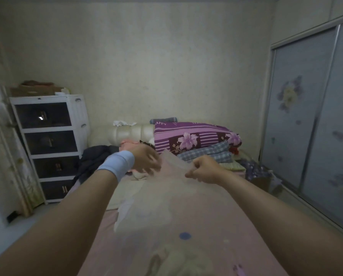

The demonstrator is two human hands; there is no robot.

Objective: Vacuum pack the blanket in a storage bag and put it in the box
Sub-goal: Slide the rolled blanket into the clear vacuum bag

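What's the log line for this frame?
phase: holding bag up | right hand: pinches bag edge | left hand: at bag edge, blurred, grip unclear | bag: above bed

Dimly lit room: pale papered wall at far side, white four-drawer unit far left, floral-printed sliding wardrobe doors along right, cream padded headboard against far wall.

Pink bed, storage bag, purple quilt, plaid bedding
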